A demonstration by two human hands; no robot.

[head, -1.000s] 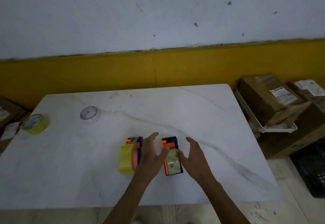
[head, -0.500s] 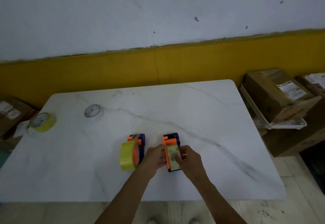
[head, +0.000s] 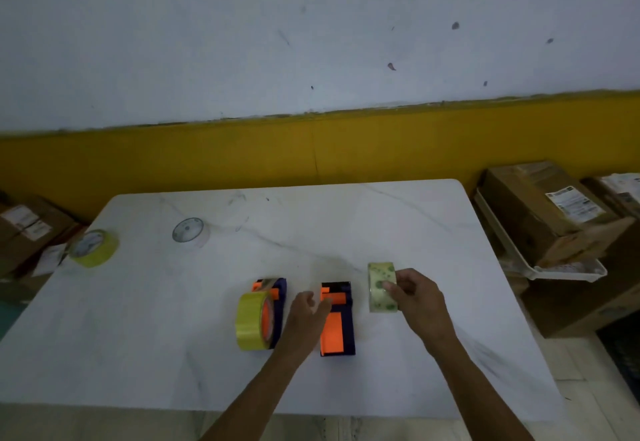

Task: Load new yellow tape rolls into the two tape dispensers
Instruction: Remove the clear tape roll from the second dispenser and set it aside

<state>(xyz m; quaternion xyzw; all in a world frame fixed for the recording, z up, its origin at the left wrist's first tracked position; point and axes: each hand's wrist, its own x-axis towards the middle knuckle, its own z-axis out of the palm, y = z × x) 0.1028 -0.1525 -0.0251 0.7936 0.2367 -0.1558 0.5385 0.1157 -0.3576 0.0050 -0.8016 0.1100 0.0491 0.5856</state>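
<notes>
Right hand [head: 417,297]: pinched a pale, nearly used-up tape roll [head: 381,286] by its right side, fingertips curled on the rim, roll upright and just right of the empty dispenser.
Left hand [head: 306,314]: fingers loosely curled, thumb tip touching the orange part of the empty dispenser [head: 336,317].
Empty dispenser: lay flat near the table's [head: 398,226] front edge, about midway along it.
Loaded dispenser [head: 272,305]: just left of the left hand, a yellow roll [head: 251,321] on its left side.
Spare yellow roll [head: 92,248]: flat at the table's left edge.
Clear roll [head: 188,231]: near the back left corner.
Boxes [head: 540,212]: beyond the right edge.
</notes>
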